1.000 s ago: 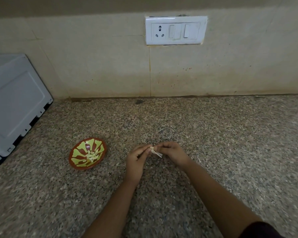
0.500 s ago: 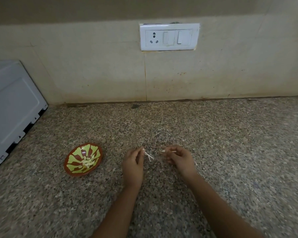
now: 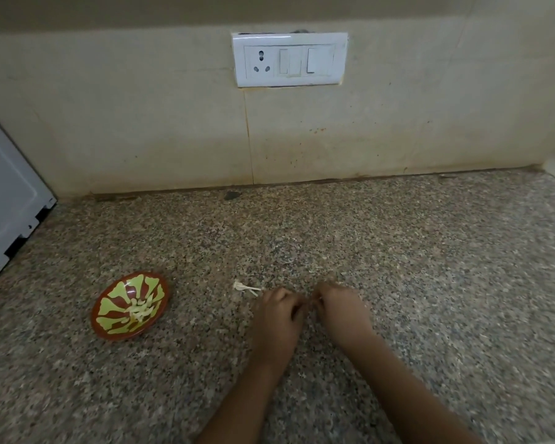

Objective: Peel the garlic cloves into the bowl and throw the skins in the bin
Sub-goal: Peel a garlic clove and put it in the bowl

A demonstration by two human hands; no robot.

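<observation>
The speckled granite counter (image 3: 398,257) fills the lower part of the view, with the beige tiled wall (image 3: 141,123) behind it. A white appliance (image 3: 7,200) stands at the far left edge, and a white switch plate (image 3: 289,59) is on the wall above. The brown bowl (image 3: 109,331) with its green pattern sits on the counter well left of the hands, in the same spot as half a second ago.

The left hand (image 3: 277,315) and right hand (image 3: 343,312), apart half a second ago, now meet at the fingertips low over the counter. Both have their fingers curled inward. Whatever is between them is hidden, so I cannot tell whether either one grips a clove.

The pale skin scrap (image 3: 245,287) that the left hand held is now lying on the counter, just beyond and to the left of that hand, clear of the fingers. Peeled garlic cloves (image 3: 140,310) lie in a small heap in the middle of the bowl.
</observation>
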